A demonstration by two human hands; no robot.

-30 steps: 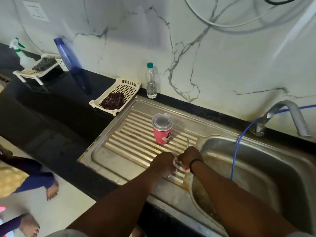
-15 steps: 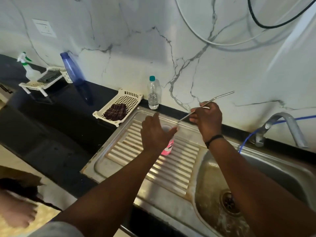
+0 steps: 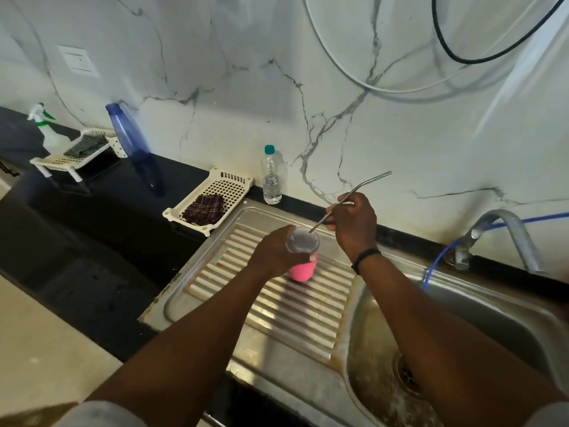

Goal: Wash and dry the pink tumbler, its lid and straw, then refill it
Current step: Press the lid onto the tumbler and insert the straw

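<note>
The pink tumbler (image 3: 302,271) stands on the ribbed steel drainboard (image 3: 286,306), with a clear lid (image 3: 302,239) on top. My left hand (image 3: 275,252) is wrapped around the tumbler just under the lid. My right hand (image 3: 354,221) pinches a bent metal straw (image 3: 366,183); the straw's lower tip touches the lid near its far edge, and its bent end points up to the right.
A steel sink basin (image 3: 480,343) with a drain lies at right, under a tap (image 3: 505,232) with a blue hose. A small water bottle (image 3: 272,175) stands by the wall. A white basket (image 3: 226,192) holds a dark cloth. A blue bottle (image 3: 127,134) and a spray bottle (image 3: 46,131) stand far left.
My hands left the drainboard's front edge. The right one lifted the straw and lowered its tip to the lid. The left one closed around the tumbler.
</note>
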